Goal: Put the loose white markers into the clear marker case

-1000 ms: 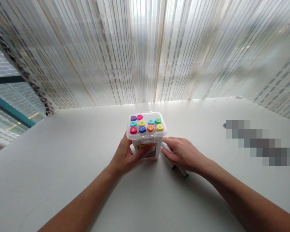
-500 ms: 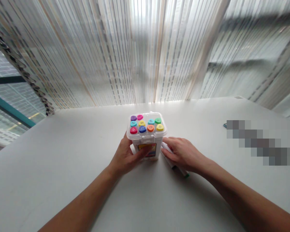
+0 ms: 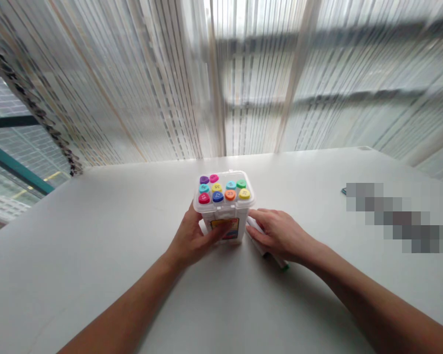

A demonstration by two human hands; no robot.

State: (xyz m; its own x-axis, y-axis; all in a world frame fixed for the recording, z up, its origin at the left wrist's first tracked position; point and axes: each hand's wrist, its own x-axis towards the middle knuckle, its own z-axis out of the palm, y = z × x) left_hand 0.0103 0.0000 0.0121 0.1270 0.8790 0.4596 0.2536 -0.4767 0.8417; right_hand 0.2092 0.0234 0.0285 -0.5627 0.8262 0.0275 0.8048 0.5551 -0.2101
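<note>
A clear plastic box [image 3: 224, 212] with a lid stands upright on the white table, filled in part with markers. Their numbered caps show through the top in red, blue, orange, yellow, green, purple, pink and light blue. My left hand [image 3: 190, 243] grips the box from its left side, the thumb lying across the front label [image 3: 233, 232]. Just right of the box, my right hand [image 3: 282, 233] is closed over white markers [image 3: 257, 242] that lie slantwise on the table; one has a green end [image 3: 286, 267]. The palm hides part of them.
The white table [image 3: 133, 206] runs back to a striped sheer curtain [image 3: 151, 88] before a window. A pixelated object [image 3: 396, 219] lies on the right. At the left, a brick surface [image 3: 7, 98] shows beyond the glass.
The curtain has shifted and hangs differently in the middle and right, showing more of the dark bars behind it. Both hands, the box and the markers stay where they were.
</note>
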